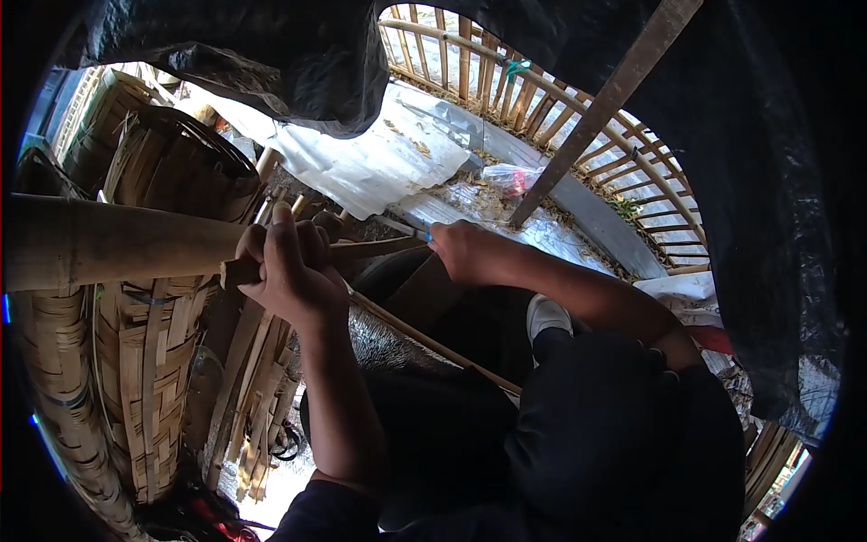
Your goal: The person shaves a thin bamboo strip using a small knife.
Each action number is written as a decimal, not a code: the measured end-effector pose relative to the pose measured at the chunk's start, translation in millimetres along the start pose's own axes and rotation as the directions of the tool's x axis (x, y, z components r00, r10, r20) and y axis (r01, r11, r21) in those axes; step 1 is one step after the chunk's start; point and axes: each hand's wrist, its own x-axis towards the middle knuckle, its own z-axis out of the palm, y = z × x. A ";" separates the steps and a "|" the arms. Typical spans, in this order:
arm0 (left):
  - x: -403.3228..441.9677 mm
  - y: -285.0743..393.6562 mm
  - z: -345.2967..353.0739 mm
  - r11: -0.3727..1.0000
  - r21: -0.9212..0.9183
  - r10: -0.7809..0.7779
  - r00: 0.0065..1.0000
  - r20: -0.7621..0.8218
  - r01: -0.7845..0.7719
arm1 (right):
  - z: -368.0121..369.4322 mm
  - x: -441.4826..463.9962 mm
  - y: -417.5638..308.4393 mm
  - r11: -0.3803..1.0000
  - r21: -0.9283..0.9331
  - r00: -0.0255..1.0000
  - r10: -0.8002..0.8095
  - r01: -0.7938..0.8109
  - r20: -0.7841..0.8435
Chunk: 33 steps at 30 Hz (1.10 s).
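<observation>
My left hand (291,266) is closed around a bamboo strip (375,247), whose short end pokes out on the left of the fist. The strip runs rightward to my right hand (462,251). That hand is closed on a knife (404,228); its thin blade points up and left, a bit of blue shows at the fingers, and most of the handle is hidden. The blade lies close to the strip, but whether they touch I cannot tell. Just left of my left hand is the end of a thick bamboo pole (135,242).
Tall woven bamboo baskets (149,388) stand at the left, with split bamboo pieces (262,397) beside them. A slatted bamboo fence (542,90) curves behind. A wooden post (605,113) slants down at upper right. Black plastic sheeting (768,181) hangs overhead and at right.
</observation>
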 end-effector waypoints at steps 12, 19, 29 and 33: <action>-1.8 -2.4 -4.1 0.998 -0.057 0.006 0.996 0.085 -0.001 | 0.6 -1.3 -3.2 0.997 0.064 0.997 0.057 -0.054 -0.052; -9.9 -1.4 -3.0 0.998 -0.064 0.037 0.982 0.186 -0.025 | 30.1 14.9 70.0 0.998 -0.059 0.994 0.007 -0.013 -0.109; -1.1 -2.4 -5.6 0.997 -0.076 0.036 0.988 0.150 -0.025 | 37.0 5.6 67.4 0.996 -0.056 0.996 0.070 -0.073 -0.049; -2.8 -1.1 -0.9 0.998 -0.051 0.034 0.994 0.108 -0.029 | 26.5 12.4 89.7 0.965 -0.052 0.959 0.260 -0.256 0.116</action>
